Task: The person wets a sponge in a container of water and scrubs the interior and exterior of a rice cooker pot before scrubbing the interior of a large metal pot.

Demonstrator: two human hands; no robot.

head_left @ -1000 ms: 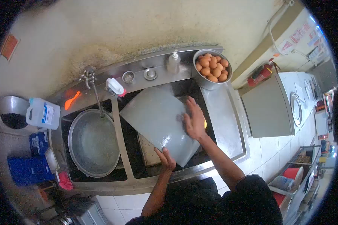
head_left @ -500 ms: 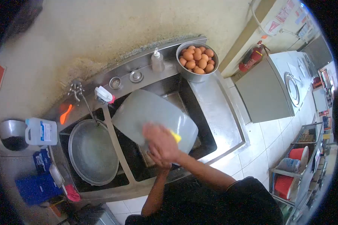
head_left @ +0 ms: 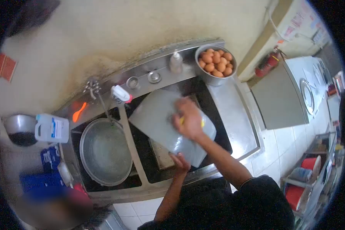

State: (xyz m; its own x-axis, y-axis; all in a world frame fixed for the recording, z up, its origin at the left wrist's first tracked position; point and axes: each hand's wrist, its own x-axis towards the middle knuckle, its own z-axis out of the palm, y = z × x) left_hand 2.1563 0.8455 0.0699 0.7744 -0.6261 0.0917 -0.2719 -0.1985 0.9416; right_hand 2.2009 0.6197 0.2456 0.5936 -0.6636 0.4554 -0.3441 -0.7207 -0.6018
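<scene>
A pale, translucent flat sheet (head_left: 153, 111) lies tilted across the right basin of the steel sink. My left hand (head_left: 180, 162) holds its near edge, with the thumb on the upper face. Over the middle of the sheet, my right hand (head_left: 189, 119) presses a yellow sponge (head_left: 202, 122) against the surface; the hand is slightly blurred and covers most of the sponge. In the left basin sits a large round metal basin (head_left: 105, 153) of cloudy water, with the faucet (head_left: 92, 87) spout reaching over it.
Behind the sink stand a bowl of brown eggs (head_left: 216, 63), a pump bottle (head_left: 176, 63), a white spray bottle (head_left: 120, 94) and two drain strainers (head_left: 154, 77). An orange spatula (head_left: 79, 112), a plastic jug (head_left: 52, 128) and a metal pot (head_left: 20, 125) are left. A shelf (head_left: 310, 165) stands right.
My right hand has moved up and right over the sheet with the sponge, apart from my left hand. My left hand is now at the near edge. The whole view has shifted slightly.
</scene>
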